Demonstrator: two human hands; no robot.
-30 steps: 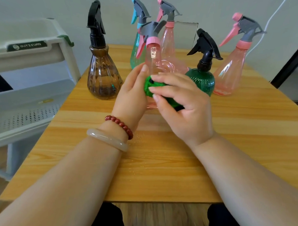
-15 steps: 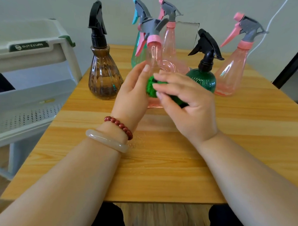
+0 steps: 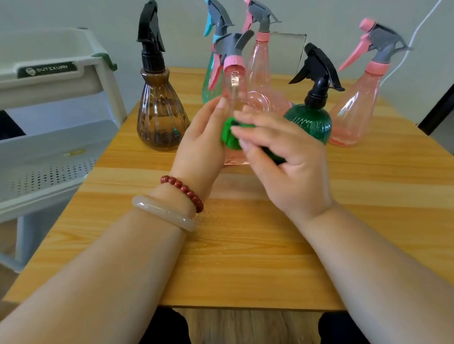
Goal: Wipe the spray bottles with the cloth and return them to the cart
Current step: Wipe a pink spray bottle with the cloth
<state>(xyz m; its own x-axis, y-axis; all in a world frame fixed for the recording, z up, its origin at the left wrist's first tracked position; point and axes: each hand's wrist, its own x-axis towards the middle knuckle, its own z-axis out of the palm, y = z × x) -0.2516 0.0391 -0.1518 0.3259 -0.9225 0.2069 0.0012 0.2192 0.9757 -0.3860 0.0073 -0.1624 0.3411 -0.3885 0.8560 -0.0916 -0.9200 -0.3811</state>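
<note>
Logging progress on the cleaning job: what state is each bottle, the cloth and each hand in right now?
front pink bottle: upright on the table, held by the left hand
green cloth: bunched, pressed to that bottle under the right hand
brown bottle: upright, untouched
teal bottle: upright, untouched
back pink bottle: upright, untouched
green bottle: upright, untouched
right pink bottle: upright, untouched

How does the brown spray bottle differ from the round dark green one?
The brown bottle is see-through amber; the dark green bottle is deep green. The brown bottle flares into a ribbed cone; the dark green bottle is squat and round. The brown bottle stands in full view at the left of the table; the dark green bottle is partly hidden behind the right hand. Both stand upright with black trigger heads.
</note>
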